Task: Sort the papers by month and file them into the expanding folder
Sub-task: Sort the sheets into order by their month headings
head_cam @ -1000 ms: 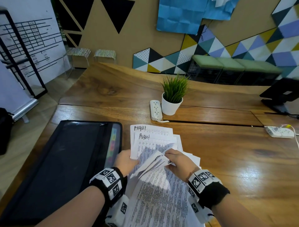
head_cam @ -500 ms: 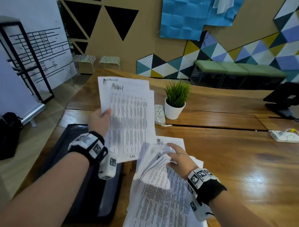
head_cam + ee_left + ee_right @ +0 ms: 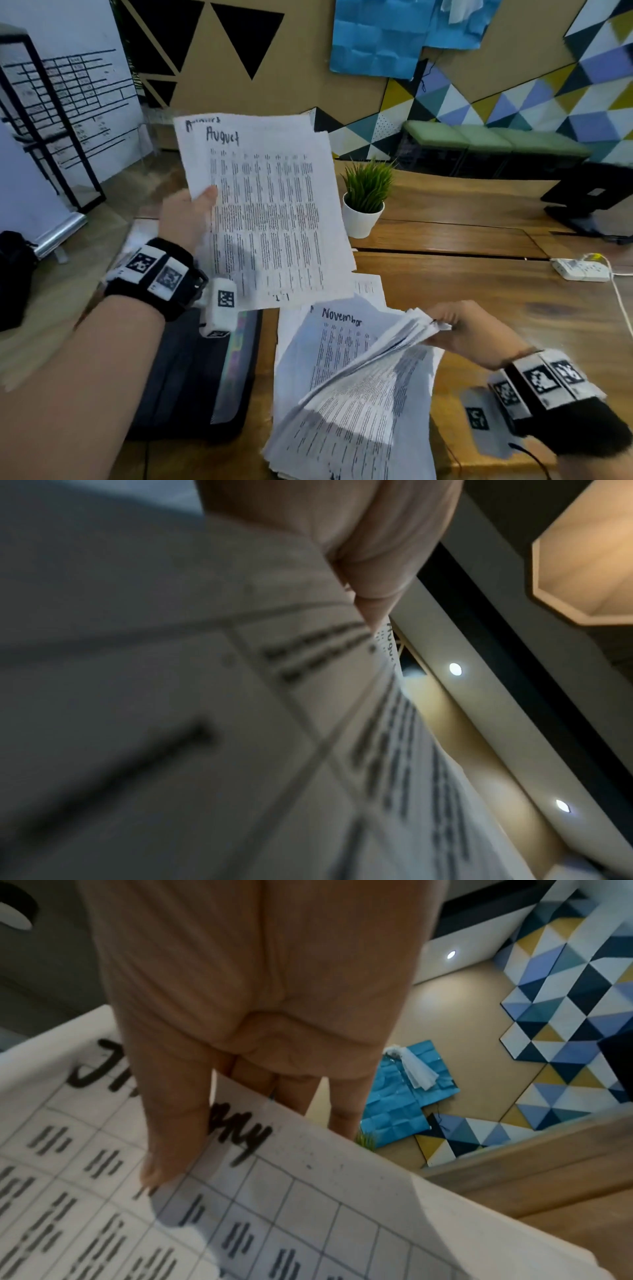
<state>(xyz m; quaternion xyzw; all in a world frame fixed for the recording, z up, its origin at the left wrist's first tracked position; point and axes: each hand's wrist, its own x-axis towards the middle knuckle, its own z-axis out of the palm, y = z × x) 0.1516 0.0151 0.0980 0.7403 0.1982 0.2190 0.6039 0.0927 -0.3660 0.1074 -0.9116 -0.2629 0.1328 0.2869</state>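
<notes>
My left hand (image 3: 191, 212) pinches two overlapping sheets headed August (image 3: 270, 212) by their left edge and holds them upright in the air above the table. The left wrist view shows the thumb (image 3: 373, 569) pressed on that paper (image 3: 205, 696). My right hand (image 3: 459, 329) grips the lifted top edge of a thick paper stack (image 3: 359, 404) lying on the table. Beneath the lifted sheets a page headed November (image 3: 329, 329) lies exposed. In the right wrist view the thumb (image 3: 171, 1123) presses a sheet headed January (image 3: 240, 1218). The black expanding folder (image 3: 191, 377) lies open at the left, with coloured tabs.
A small potted plant (image 3: 364, 198) stands behind the papers. A white power strip (image 3: 582, 270) with a cable lies at the right. A black monitor stand (image 3: 589, 202) sits at the far right, and a black bag (image 3: 13, 274) sits on the floor at the left.
My left hand has lifted the August sheets off the pile and raised them up and to the left. My right hand still holds the bent-up stack, which uncovers the November page.
</notes>
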